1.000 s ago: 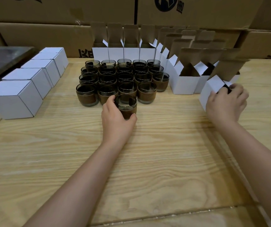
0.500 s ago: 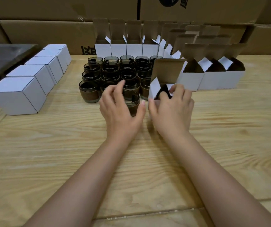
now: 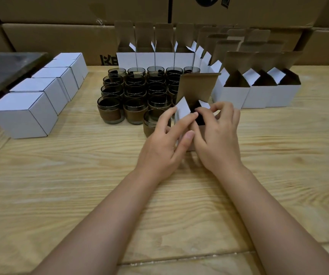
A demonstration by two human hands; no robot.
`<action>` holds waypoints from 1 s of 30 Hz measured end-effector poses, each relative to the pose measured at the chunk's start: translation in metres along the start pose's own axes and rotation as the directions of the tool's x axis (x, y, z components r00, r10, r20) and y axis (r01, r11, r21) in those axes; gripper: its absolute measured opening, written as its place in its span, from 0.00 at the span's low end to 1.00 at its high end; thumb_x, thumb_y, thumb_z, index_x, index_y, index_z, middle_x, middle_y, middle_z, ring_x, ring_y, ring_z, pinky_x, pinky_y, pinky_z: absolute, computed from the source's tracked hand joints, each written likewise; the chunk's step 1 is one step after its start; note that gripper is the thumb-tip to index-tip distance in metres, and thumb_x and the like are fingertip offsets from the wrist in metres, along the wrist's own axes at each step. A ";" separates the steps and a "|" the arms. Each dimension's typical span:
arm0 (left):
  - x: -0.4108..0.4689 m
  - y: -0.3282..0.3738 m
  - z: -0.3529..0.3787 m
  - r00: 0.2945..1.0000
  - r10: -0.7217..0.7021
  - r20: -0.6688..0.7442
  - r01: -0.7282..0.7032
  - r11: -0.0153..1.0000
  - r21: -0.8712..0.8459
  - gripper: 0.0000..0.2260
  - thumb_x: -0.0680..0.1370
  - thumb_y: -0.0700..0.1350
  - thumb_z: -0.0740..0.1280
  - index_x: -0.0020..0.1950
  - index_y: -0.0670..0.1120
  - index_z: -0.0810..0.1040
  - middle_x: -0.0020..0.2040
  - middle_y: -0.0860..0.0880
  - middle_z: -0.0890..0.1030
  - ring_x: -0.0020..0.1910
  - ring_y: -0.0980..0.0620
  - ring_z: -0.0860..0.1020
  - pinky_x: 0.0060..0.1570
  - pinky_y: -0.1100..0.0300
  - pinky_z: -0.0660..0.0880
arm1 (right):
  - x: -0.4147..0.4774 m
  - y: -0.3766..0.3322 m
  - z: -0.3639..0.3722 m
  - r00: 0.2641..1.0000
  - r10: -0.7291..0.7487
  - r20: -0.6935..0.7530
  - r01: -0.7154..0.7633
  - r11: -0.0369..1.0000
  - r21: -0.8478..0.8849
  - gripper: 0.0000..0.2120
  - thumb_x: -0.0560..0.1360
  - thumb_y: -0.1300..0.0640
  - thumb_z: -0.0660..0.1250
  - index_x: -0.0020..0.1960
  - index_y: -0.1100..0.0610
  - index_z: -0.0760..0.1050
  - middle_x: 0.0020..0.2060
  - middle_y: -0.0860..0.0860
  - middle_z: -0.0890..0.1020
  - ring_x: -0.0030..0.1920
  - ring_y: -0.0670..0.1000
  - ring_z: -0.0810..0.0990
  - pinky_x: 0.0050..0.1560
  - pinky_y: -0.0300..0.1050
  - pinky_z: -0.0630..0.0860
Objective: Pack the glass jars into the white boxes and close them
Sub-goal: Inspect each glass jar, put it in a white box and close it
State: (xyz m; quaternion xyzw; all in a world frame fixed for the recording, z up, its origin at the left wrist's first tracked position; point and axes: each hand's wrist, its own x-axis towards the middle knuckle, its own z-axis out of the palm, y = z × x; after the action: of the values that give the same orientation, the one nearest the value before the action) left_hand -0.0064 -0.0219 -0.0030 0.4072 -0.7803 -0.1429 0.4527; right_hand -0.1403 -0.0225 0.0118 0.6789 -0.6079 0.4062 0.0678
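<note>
Both hands meet at an open white box mid-worktop: the right hand grips its right side, the left hand lays straight fingers on a side flap. One glass jar stands just left of the box, behind the left fingers.

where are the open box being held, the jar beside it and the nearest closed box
open box [image 3: 198, 87]: head view, raised lid flap
jar [image 3: 153, 118]: head view, upper glass wall
closed box [image 3: 18, 105]: head view, top face
</note>
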 end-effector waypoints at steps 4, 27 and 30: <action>0.000 0.000 0.000 1.000 -0.024 0.013 0.023 0.998 0.056 0.21 0.81 0.53 0.56 0.74 0.52 0.67 0.67 0.46 0.74 0.52 0.56 0.77 0.47 0.56 0.77 | 0.004 0.007 -0.003 0.995 0.029 -0.091 -0.021 0.996 0.092 0.14 0.79 0.57 0.61 0.60 0.64 0.75 0.56 0.61 0.73 0.55 0.57 0.72 0.52 0.37 0.65; 0.002 -0.006 0.004 0.986 -0.165 0.021 0.164 0.986 0.036 0.17 0.81 0.47 0.60 0.70 0.48 0.67 0.53 0.55 0.83 0.39 0.63 0.78 0.45 0.58 0.76 | 0.024 0.055 -0.011 0.831 0.445 0.332 -0.530 0.457 0.714 0.29 0.62 0.55 0.57 0.61 0.41 0.77 0.52 0.50 0.77 0.50 0.49 0.74 0.51 0.47 0.75; 0.003 -0.006 0.002 0.983 -0.064 -0.174 0.078 0.994 0.073 0.16 0.79 0.43 0.63 0.67 0.44 0.72 0.41 0.52 0.79 0.35 0.56 0.74 0.38 0.51 0.75 | 0.023 0.055 -0.009 0.838 0.439 0.324 -0.517 0.451 0.728 0.27 0.64 0.55 0.57 0.60 0.41 0.77 0.52 0.49 0.76 0.49 0.48 0.74 0.47 0.44 0.74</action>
State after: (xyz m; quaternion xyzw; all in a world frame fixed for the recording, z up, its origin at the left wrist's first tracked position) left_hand -0.0059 -0.0283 -0.0060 0.4632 -0.7286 -0.0920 0.4962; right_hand -0.1947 -0.0485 0.0098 0.4545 -0.5312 0.6034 -0.3836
